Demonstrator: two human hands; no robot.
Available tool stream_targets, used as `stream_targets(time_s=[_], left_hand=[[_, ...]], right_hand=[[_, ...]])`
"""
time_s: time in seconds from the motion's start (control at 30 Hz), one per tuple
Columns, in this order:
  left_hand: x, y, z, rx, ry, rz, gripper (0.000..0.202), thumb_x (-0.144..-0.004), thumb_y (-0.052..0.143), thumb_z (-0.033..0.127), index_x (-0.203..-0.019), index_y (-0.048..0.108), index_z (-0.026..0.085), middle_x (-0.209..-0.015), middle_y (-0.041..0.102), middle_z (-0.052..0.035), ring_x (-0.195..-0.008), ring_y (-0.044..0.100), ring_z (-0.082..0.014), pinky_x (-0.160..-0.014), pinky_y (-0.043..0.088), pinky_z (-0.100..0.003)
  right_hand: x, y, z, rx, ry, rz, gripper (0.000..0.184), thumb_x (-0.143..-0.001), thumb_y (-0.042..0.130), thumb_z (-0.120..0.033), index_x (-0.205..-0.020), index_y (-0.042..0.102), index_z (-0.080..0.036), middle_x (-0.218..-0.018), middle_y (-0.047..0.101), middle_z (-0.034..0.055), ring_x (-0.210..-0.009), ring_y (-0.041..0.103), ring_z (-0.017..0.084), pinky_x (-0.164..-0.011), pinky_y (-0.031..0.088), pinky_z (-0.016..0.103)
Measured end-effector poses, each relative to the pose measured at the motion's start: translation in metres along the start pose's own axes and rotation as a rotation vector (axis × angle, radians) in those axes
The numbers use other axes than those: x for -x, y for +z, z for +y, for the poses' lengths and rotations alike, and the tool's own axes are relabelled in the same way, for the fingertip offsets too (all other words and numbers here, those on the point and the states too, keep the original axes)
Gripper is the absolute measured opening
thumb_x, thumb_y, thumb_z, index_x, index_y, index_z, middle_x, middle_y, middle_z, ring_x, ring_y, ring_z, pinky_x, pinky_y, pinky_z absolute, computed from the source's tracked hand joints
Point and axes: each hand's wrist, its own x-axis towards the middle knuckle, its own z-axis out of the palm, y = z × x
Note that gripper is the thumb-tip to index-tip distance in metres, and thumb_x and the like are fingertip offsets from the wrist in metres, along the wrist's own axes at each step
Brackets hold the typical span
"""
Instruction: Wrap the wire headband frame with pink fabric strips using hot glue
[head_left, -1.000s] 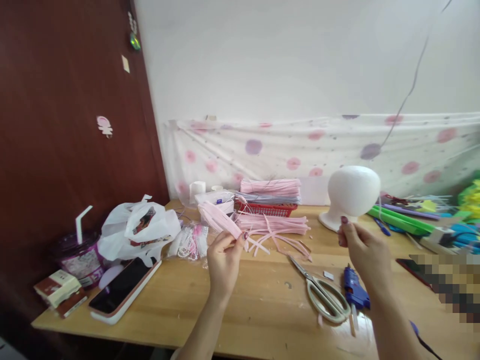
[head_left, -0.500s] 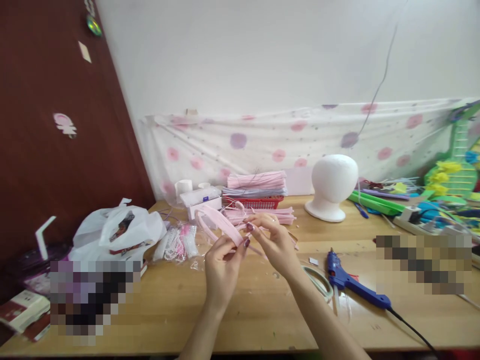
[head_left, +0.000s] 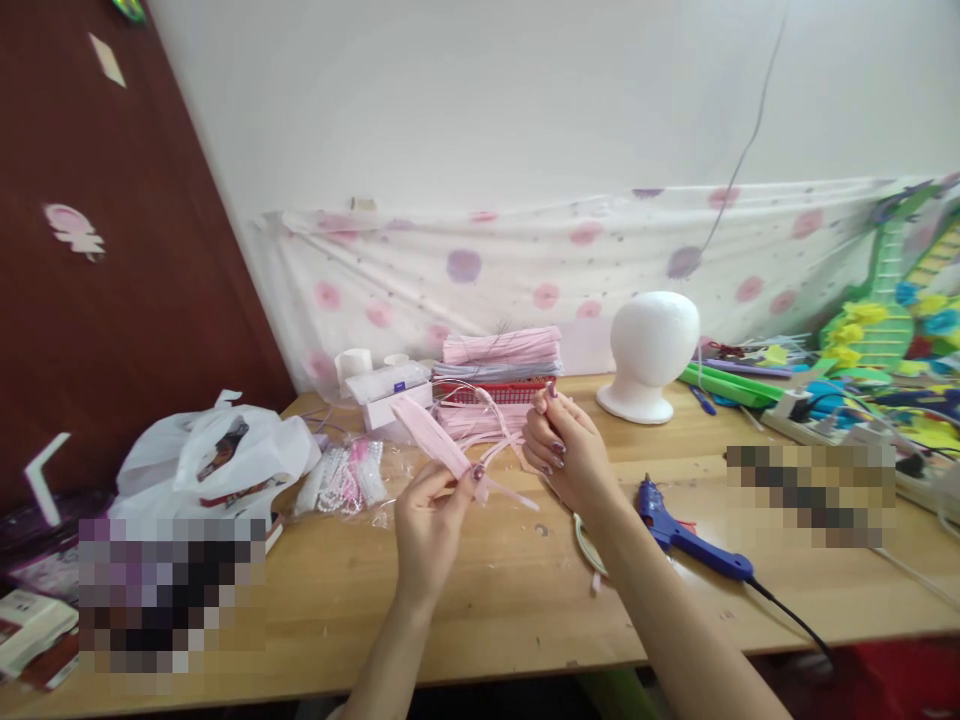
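Right hand drawn off toward two o'clock, fingertips together, the left hand clamps pink strips running toward ten o'clock.

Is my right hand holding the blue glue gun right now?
No, the blue glue gun lies on the wooden table, and your right hand is up in the air, apart from it.

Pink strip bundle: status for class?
Left hand pinching pink strip bundle. Right hand raised, curled, contents unclear. Blue hot-glue gun right of both, not between.
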Motion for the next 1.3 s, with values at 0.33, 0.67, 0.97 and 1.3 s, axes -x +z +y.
stream_targets(time_s=[0.33,0.67,0.97,1.3], left_hand=[[-0.030,-0.041,0.016,0.304,-0.198,0.326,0.039,-0.041,0.097,0.033,-0.070,0.080,0.016,-0.074,0.075,-0.0020,-0.065,0.066,-0.0102,-0.058,0.058,-0.017],[-0.031,-0.042,0.010,0.382,-0.260,0.371,0.039,-0.039,0.096,0.025,-0.072,0.078,0.014,-0.071,0.075,-0.0015,-0.061,0.066,-0.0096,-0.056,0.057,-0.016],[-0.029,-0.035,0.010,0.407,-0.286,0.363,0.031,-0.049,0.093,0.022,-0.074,0.078,0.013,-0.075,0.077,-0.0021,-0.061,0.067,-0.0096,-0.056,0.056,-0.017],[-0.025,-0.017,0.013,0.418,-0.276,0.345,0.030,-0.050,0.093,0.022,-0.074,0.077,0.015,-0.076,0.075,-0.0003,-0.063,0.067,-0.0084,-0.057,0.055,-0.015]], right_hand=[[-0.018,-0.094,0.013,0.845,0.043,0.184,0.026,-0.088,0.054,-0.033,-0.064,0.048,-0.024,-0.055,0.052,0.0001,-0.052,0.043,0.018,-0.057,0.027,0.029],[-0.020,-0.095,0.030,0.869,-0.094,0.154,0.030,-0.084,0.066,-0.039,-0.060,0.070,-0.022,-0.102,0.078,0.0140,-0.110,0.067,0.035,-0.105,0.043,0.050],[-0.018,-0.089,0.037,0.565,-0.199,0.112,0.036,-0.086,0.063,-0.039,-0.116,0.070,-0.021,-0.111,0.075,0.0108,-0.100,0.074,0.026,-0.083,0.062,0.040],[0.013,-0.046,0.014,0.709,-0.223,-0.118,0.055,-0.096,0.041,-0.062,-0.090,0.075,-0.019,-0.058,0.060,0.0013,-0.055,0.058,0.018,-0.059,0.044,0.029]])
